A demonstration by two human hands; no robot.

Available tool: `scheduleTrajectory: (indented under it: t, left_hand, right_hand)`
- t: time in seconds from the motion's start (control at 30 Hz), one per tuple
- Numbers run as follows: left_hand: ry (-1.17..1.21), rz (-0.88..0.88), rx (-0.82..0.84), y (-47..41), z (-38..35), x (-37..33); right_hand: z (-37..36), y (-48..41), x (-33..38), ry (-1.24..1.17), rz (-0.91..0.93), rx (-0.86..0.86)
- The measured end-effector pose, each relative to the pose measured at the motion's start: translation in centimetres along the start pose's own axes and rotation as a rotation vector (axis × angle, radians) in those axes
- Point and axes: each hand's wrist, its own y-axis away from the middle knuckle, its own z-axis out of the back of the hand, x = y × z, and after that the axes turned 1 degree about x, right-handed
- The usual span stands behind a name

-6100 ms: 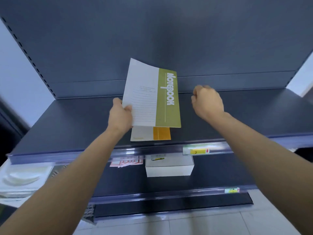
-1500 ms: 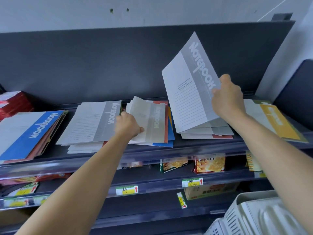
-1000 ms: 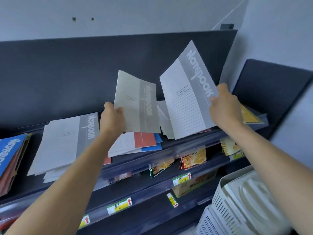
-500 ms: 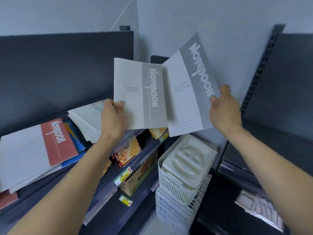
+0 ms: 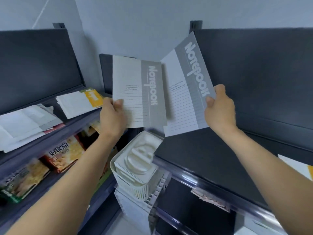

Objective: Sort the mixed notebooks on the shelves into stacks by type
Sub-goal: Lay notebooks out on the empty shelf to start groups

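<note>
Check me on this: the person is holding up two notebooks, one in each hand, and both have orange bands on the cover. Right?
Not orange. The head view shows grey bands on both: the left hand grips the left notebook, and the right hand grips the right notebook. One in each hand, both held up, is correct.

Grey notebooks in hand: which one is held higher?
The right notebook, pinched at its right edge by the right hand; it tilts and tops out above the left notebook, which the left hand holds straighter.
</note>
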Motion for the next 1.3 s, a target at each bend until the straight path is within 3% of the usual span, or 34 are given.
scheduleTrajectory:
  t: [0.23,0.5,0.97,1.3]
  left_hand:
    - [-0.005,-0.004,0.015,3.2,-5.1,-3.2]
    - [0.035,-0.054,0.113,5.2,-7.5,-5.5]
    - [0.229,-0.027,0.476,13.9,-15.1,-8.4]
    - [0.221,-0.07,0.542,18.5,-19.0,-12.1]
  right_hand:
    - [4.3,-0.5,-4.3,0.001,-0.036,0.008]
    - [9.0,2.5,-6.7,0.034,-0.103,-0.105]
    - [18.7,12.6,-12.0,0.299,-0.303,-0.326]
    - [24.7,13.9,-17.3,0.324,-0.298,-0.423]
